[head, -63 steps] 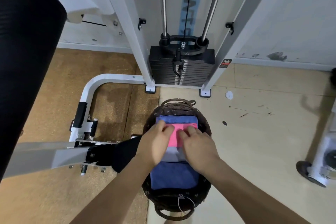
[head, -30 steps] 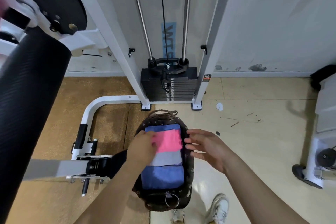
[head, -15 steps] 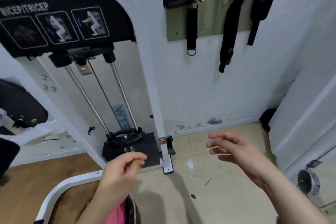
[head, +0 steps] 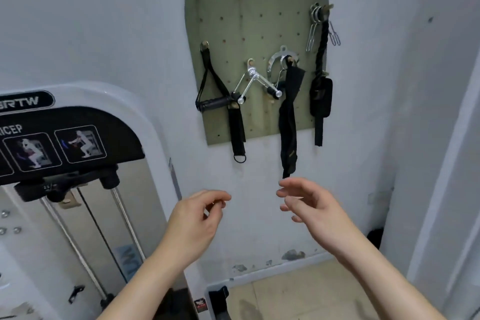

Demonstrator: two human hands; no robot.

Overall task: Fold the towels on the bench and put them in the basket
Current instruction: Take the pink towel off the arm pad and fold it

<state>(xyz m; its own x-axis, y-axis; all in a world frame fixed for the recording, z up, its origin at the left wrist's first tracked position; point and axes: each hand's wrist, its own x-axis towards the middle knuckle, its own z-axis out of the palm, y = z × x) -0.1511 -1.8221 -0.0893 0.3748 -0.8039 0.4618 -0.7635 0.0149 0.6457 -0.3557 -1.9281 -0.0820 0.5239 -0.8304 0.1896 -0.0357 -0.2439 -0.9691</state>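
Your left hand [head: 194,221] hovers in front of you, fingers loosely curled, thumb tip close to the forefinger, holding nothing. Your right hand [head: 311,205] hangs near it, not touching, fingers relaxed and slightly bent, palm facing left. Both bare forearms reach up from below.

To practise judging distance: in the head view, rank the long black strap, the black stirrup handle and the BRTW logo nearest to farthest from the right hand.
1. Long black strap, just above the right hand.
2. Black stirrup handle, higher, to the left.
3. BRTW logo, far left.
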